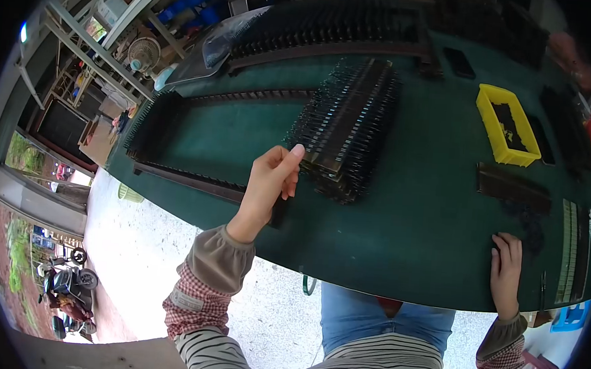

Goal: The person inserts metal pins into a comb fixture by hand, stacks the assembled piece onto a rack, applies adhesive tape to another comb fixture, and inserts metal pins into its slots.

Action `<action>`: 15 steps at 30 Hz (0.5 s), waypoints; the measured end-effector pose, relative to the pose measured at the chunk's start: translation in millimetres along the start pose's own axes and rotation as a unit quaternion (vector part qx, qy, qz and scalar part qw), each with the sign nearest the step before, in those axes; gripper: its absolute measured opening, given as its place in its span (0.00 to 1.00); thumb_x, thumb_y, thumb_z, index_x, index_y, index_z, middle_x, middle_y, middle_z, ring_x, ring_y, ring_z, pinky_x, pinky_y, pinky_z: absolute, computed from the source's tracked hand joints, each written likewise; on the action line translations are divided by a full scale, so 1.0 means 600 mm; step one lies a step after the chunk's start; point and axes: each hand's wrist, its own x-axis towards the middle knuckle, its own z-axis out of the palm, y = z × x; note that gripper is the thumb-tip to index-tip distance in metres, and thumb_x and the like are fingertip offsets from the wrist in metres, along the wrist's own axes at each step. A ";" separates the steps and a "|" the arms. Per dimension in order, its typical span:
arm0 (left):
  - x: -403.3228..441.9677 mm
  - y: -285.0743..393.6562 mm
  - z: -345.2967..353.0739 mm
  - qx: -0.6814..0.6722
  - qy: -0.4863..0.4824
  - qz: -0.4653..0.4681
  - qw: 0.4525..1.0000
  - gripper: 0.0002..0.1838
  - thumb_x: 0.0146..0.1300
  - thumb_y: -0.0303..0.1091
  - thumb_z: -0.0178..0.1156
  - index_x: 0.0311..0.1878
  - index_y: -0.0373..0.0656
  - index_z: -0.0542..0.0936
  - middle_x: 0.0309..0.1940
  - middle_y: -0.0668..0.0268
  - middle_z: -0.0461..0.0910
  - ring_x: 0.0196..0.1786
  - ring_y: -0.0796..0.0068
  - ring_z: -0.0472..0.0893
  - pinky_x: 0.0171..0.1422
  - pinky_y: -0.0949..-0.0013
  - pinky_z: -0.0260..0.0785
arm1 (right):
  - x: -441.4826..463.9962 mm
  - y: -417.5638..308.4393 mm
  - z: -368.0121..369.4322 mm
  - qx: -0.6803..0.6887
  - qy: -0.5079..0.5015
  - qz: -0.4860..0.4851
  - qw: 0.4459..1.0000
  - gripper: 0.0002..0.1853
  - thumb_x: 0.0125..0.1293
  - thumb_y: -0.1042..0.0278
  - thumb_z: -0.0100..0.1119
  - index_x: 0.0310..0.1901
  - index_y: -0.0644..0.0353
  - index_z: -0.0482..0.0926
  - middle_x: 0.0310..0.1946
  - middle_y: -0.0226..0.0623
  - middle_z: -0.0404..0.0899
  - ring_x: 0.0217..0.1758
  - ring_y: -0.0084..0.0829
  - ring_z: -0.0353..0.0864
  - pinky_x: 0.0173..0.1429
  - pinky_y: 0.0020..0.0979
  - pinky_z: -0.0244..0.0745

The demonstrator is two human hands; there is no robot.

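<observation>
Currently I see the left hand (273, 180) with its thumb and fingers bent narrow together, at the near end of the dark stack of bars with thin black pins along both sides (354, 114), which lies on the green table (414, 239); whether they pinch anything, I cannot tell. The right hand (507, 268) rests on the table with its fingers slightly bent, near the dark flat block (512, 187), and the yellow rectangular plastic tray (528, 157) is farther away.

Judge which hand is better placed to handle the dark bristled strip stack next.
Left, probably: the left hand is beside the stack; the right hand rests farther away on the green tabletop.
</observation>
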 end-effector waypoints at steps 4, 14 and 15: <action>0.007 0.007 0.014 0.058 0.006 0.000 0.998 0.20 0.75 0.48 0.63 0.30 0.46 0.72 0.22 0.71 0.73 0.20 0.82 0.71 0.24 0.76 0.59 | 0.000 0.003 0.000 0.013 0.003 -0.007 1.000 0.15 0.66 0.82 0.57 0.54 0.67 0.78 0.56 0.48 0.75 0.61 0.51 0.74 0.67 0.44 0.71; -0.017 0.042 0.006 -0.178 -0.006 -0.063 0.982 0.15 0.73 0.37 0.62 0.30 0.43 0.73 0.22 0.68 0.72 0.19 0.80 0.66 0.24 0.74 0.53 | -0.004 0.006 -0.009 0.075 0.005 -0.010 0.997 0.15 0.63 0.80 0.62 0.52 0.64 0.80 0.59 0.46 0.74 0.63 0.52 0.73 0.67 0.48 0.70; -0.022 0.046 0.011 -0.201 -0.028 -0.051 0.978 0.15 0.74 0.38 0.61 0.31 0.42 0.73 0.23 0.67 0.73 0.19 0.80 0.66 0.24 0.74 0.54 | -0.004 0.007 -0.010 0.084 0.003 -0.009 0.996 0.15 0.62 0.80 0.63 0.52 0.64 0.80 0.59 0.46 0.74 0.63 0.52 0.73 0.67 0.48 0.69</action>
